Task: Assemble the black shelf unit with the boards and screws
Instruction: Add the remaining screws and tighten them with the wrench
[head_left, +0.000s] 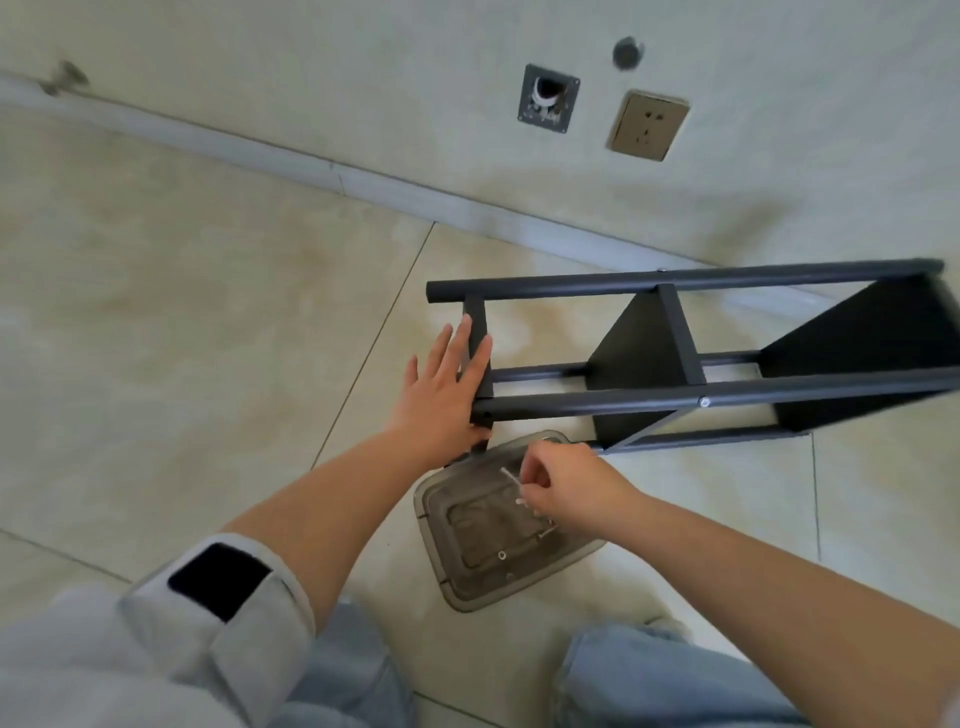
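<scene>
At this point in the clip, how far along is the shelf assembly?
Mostly built: the black shelf unit lies on its side with two boards fitted and a screw already in a rail. The left hand steadies its end crossbar; the right hand picks screws from the tray. The end joints look left to fasten.

A single head-worn camera looks steeply down and forward from above the person's knees (332, 670), close over both forearms. It faces the tiled floor (182, 312) and the foot of a wall (363, 78), which runs slanted across the tilted, wide-angle frame.
</scene>
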